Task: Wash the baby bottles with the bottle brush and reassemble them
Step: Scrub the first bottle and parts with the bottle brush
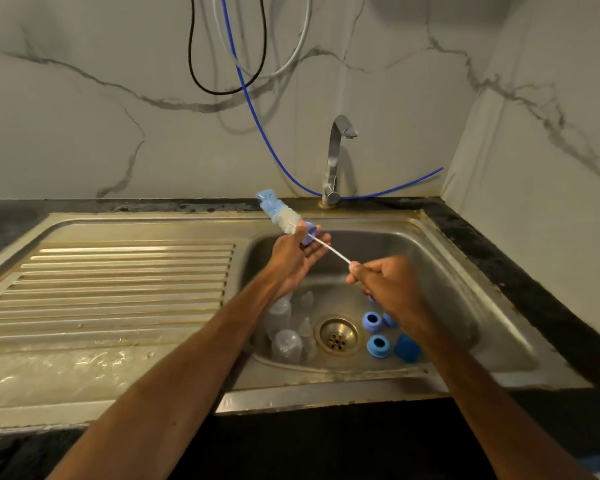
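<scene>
R grip (388,282) is clenched on the wire handle of the bottle brush (278,213). L grip (293,261) pinches a blue collar (309,233) w/ the brush run thru it, both over the sink (440,258), prob. so drips fall in. Clear bottles (284,344) lie left of the drain (336,336), spare collars (377,345) right.

Chrome tap (334,157), blue hose (258,126)

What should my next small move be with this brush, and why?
Probably pull the brush back through the ring with your right hand. It sticks out past the ring your left hand holds, and the right hand grips the handle, so a return stroke would scrub the ring's inside. More rings and bottles wait in the sink.
</scene>
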